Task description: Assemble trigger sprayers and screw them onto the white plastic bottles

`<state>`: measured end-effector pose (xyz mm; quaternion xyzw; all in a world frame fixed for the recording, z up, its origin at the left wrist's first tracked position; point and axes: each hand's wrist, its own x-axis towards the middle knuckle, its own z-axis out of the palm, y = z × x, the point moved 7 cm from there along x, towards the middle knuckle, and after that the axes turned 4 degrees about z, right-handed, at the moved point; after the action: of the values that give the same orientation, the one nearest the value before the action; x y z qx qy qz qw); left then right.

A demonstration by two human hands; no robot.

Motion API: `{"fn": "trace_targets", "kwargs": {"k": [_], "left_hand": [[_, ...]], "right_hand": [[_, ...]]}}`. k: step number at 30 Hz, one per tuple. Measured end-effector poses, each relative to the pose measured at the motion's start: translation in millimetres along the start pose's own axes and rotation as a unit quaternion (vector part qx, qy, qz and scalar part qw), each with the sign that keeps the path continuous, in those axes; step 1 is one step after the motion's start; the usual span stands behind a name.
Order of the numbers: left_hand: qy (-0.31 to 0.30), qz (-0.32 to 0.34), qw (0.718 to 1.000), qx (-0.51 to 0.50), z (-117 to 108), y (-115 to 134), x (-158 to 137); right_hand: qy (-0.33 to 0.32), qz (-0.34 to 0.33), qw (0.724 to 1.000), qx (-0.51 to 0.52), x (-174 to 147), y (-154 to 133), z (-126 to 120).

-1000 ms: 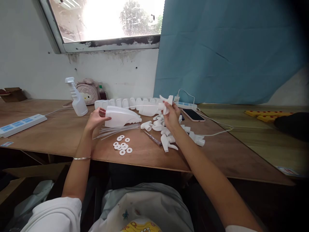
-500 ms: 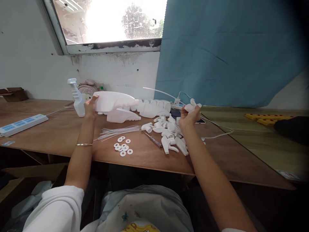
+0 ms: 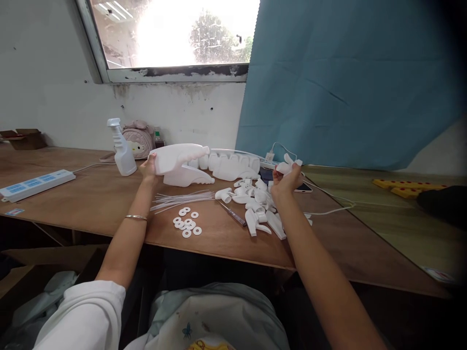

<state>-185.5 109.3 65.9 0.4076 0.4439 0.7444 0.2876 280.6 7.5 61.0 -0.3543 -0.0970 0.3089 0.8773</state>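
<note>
Head view: beyond and left of the screwdriver (image 3: 233, 214), the left hand (image 3: 148, 167) grips a bottle (image 3: 171, 157); beyond and right, the right hand (image 3: 286, 182) clasps a sprayer head (image 3: 286, 167); threading its tube (image 3: 241, 152) seems underway, calling for steady alignment

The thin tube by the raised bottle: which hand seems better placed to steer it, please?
Probably the right hand: it holds the spray head bearing the tube, while the left hand holds the bottle.

Single head-worn cam, facing fwd & down over nearby table (image 3: 102, 192), wall (image 3: 171, 104) opp.
</note>
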Motion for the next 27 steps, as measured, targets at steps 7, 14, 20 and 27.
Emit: {"fn": "trace_targets", "kwargs": {"k": [7, 14, 20, 27], "left_hand": [[0.103, -0.024, 0.987, -0.125, -6.8, -5.1, -4.9], [0.073, -0.006, 0.991, -0.112, -0.5, -3.0, -8.3], [-0.001, 0.036, 0.994, -0.107, 23.8, 12.9, -29.7], [-0.056, 0.057, 0.993, -0.090, 39.9, 17.7, -44.0]], "right_hand": [[-0.006, 0.004, 1.000, -0.007, -3.8, 5.7, 1.8], [-0.075, 0.009, 0.997, -0.020, -18.7, 18.3, 15.8], [-0.235, 0.045, 0.970, -0.046, -64.9, 45.3, 41.8], [-0.352, -0.020, 0.924, -0.147, -95.6, 62.6, 50.6]]}}
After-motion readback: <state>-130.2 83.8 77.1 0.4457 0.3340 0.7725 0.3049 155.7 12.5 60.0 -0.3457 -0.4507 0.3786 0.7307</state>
